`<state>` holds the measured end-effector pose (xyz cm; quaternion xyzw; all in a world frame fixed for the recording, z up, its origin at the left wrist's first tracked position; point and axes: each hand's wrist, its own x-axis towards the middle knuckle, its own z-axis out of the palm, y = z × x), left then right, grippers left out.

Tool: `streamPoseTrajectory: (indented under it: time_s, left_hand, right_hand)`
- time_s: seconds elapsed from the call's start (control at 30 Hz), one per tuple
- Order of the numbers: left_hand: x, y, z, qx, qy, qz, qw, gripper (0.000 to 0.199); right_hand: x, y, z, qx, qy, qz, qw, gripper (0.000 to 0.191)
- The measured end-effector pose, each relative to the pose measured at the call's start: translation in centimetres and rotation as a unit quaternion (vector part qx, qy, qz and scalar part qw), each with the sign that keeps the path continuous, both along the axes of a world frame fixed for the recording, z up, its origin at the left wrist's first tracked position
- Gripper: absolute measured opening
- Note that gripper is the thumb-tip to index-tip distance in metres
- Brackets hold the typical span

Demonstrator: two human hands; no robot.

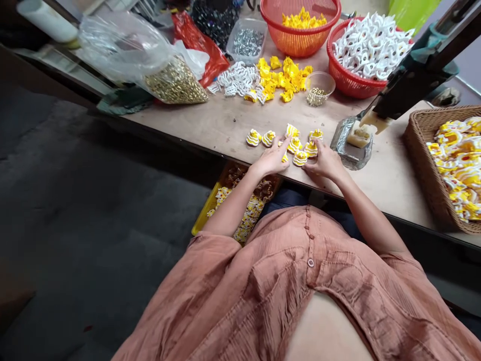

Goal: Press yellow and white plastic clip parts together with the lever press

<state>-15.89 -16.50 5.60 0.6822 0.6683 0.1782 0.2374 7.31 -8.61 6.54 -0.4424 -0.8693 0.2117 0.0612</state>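
Several small yellow pieces with wavy white stripes (pixel 300 158) lie in a cluster near the table's front edge. My left hand (pixel 269 160) is at the cluster's left side, fingers apart and stretched over the nearest pieces. From the right, my right hand (pixel 326 159) reaches in with thumb and forefinger spread, touching or almost touching the pieces at that edge. Both palms face down, so part of the contact is hidden. Two more striped pieces (pixel 253 137) sit just left of my left hand.
Behind lie yellow parts (pixel 287 75), white strips (pixel 238 79) and a small cup of brass-coloured parts (pixel 318 90). A press (pixel 398 85) stands right, above a taped block (pixel 351 145). Red baskets (pixel 300 30), a wicker basket (pixel 421 165) and a bag of metal parts (pixel 175 80) surround these.
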Motion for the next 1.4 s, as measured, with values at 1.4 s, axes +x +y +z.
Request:
streamPoseTrajectory:
  time_s: [1.4]
  left_hand:
    - [-7.0,-27.1,-9.3,0.084,-0.170,0.294,0.937,0.091]
  right_hand:
    - [-19.2,-16.8,-6.7,-0.289,0.022,0.295,0.910,0.096]
